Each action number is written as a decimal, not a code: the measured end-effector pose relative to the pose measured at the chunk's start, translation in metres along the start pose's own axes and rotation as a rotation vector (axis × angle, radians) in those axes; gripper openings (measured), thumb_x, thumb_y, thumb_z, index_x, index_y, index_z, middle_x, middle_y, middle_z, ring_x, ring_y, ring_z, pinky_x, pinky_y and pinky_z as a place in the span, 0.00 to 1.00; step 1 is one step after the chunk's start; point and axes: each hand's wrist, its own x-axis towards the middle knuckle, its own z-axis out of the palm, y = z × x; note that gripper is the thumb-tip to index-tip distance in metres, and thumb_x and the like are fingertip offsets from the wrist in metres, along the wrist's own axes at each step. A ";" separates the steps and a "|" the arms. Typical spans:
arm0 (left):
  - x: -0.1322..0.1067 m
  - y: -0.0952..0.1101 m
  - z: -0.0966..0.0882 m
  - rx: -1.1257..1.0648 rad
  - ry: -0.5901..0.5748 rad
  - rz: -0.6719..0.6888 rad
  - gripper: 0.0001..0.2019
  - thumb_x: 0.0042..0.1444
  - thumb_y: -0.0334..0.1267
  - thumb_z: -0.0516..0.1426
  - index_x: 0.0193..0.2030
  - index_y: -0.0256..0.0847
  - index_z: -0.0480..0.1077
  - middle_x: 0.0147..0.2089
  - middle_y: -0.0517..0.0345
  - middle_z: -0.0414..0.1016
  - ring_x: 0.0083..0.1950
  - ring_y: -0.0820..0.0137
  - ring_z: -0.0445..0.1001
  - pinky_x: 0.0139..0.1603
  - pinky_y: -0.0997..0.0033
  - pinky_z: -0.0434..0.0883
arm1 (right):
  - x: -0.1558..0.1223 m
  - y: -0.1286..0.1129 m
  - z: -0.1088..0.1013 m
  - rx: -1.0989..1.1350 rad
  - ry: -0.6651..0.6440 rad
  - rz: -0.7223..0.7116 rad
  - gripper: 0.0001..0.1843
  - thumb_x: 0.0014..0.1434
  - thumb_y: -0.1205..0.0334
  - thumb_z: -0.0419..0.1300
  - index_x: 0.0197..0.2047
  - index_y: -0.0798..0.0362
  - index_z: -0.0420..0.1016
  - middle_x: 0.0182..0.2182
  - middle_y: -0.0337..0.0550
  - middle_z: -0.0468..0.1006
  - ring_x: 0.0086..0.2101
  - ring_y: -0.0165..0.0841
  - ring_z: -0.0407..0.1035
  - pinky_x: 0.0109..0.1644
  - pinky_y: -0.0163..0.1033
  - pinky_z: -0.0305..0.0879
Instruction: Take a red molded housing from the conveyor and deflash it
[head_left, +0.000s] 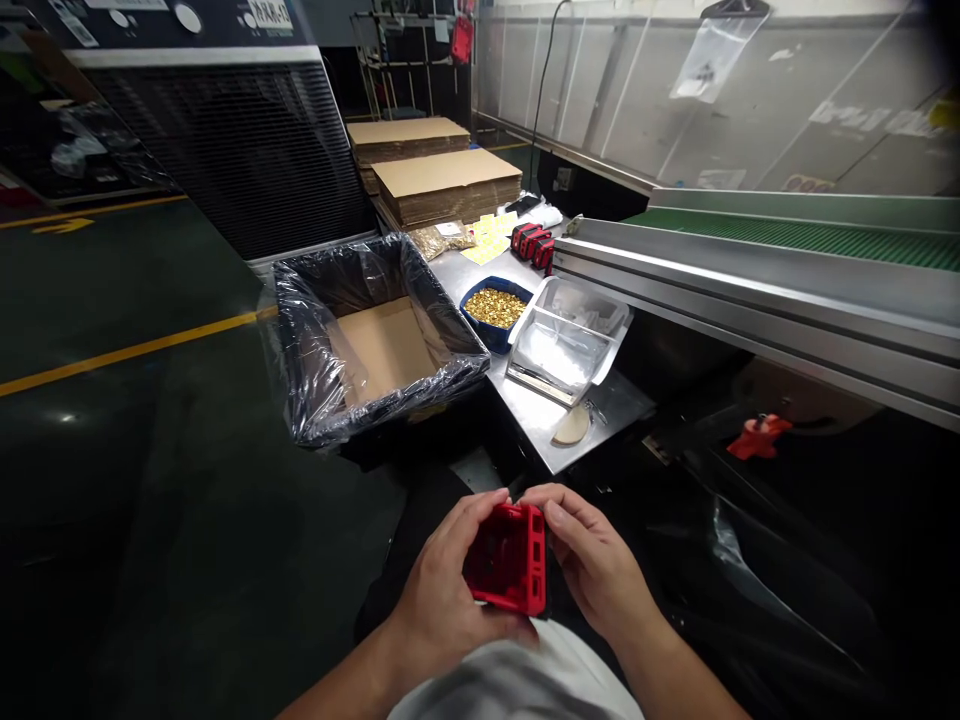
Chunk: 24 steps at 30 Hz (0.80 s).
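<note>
A small red plastic housing [508, 560], open side up, sits low in the middle of the view above my lap. My left hand [442, 585] wraps round its left side and bottom, fingers curled on it. My right hand [592, 560] grips its right edge, with thumb and fingertips pressed at the top right corner. Ahead on the steel table stand a blue bowl of small brass parts [495, 308] and a clear plastic tray [566, 340] holding plastic bags.
A cardboard box lined with clear plastic [375, 340] stands at the left of the steel table [585, 420]. Flat cardboard stacks [442, 180] and more red housings [534, 245] lie farther back. A green conveyor [810, 240] runs along the right. A red clamp [757, 435] lies below it.
</note>
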 end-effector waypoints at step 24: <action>-0.014 -0.010 0.001 0.323 0.189 0.137 0.39 0.47 0.42 0.68 0.63 0.47 0.55 0.60 0.47 0.67 0.60 0.53 0.70 0.59 0.54 0.74 | 0.080 -0.003 -0.112 -0.729 0.578 -0.307 0.23 0.59 0.42 0.57 0.42 0.55 0.75 0.37 0.51 0.79 0.39 0.44 0.73 0.50 0.52 0.69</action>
